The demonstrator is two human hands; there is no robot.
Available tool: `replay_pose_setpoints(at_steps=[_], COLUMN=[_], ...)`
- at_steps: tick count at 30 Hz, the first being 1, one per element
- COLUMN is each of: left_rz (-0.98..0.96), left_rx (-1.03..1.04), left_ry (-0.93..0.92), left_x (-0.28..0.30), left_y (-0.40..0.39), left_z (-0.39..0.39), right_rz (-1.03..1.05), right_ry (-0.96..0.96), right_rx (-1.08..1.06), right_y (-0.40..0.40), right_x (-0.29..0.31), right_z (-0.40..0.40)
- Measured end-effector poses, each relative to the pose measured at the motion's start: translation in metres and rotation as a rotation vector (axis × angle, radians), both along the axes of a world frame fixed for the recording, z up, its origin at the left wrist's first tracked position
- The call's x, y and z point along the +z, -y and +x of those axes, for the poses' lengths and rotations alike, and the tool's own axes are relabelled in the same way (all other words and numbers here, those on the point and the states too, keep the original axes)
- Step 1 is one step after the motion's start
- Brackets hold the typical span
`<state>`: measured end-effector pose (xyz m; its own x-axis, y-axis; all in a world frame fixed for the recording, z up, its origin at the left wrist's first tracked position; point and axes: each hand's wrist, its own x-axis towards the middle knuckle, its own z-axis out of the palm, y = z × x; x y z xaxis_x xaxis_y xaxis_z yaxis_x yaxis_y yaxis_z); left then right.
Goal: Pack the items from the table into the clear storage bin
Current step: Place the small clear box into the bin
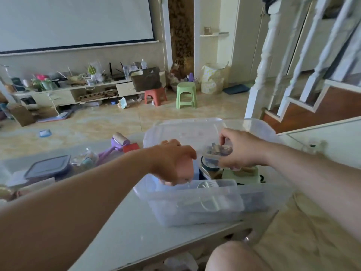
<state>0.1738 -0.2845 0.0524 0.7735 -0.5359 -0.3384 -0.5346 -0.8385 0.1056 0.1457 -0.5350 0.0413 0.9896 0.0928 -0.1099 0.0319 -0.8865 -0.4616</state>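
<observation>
The clear storage bin (195,204) sits on the near right part of the white table (125,231), its far wall rising behind both hands. The right hand (242,151) is over the middle of the bin, fingers and thumb curled round a small clear container (217,151) with dark bits inside, held above a dark round item and a pale green item that lie in the bin. The left hand (173,163) reaches into the bin's left side with fingers curled downward; the blur hides what, if anything, it pinches, so its grip cannot be told. White plastic pieces lie against the bin's near wall.

On the table to the left lie a flat box with a dark lid (48,167), a clear bag of small things (84,158), a purple lint roller (117,143) and a red block (131,147) just beside it. Far off on the floor stand 2 stools, a red stool (155,96) and a green stool (185,95).
</observation>
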Motion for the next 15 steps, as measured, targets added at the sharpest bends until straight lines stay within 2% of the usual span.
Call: replay_pose_setpoints(at_steps=[3,5,10,15], left_rz=[0.225,0.294,0.236,0.215], left_rx=[-0.017,-0.050,-0.132,-0.060], left_ry=[-0.147,-0.197,-0.186,-0.141], left_x=[-0.019,-0.026,-0.031,-0.028], left_y=[-0.003,-0.006,-0.007,-0.008], left_z=[0.009,0.009,0.007,0.002], right_rz=[0.001,-0.010,0.029,-0.037], right_ry=[-0.050,-0.037,0.012,0.037], right_rx=[0.049,0.081,0.135,0.144], right_y=[0.003,-0.003,-0.024,-0.048], right_x=[-0.013,-0.016,-0.016,-0.024], right_z=[0.002,0.007,0.019,0.037])
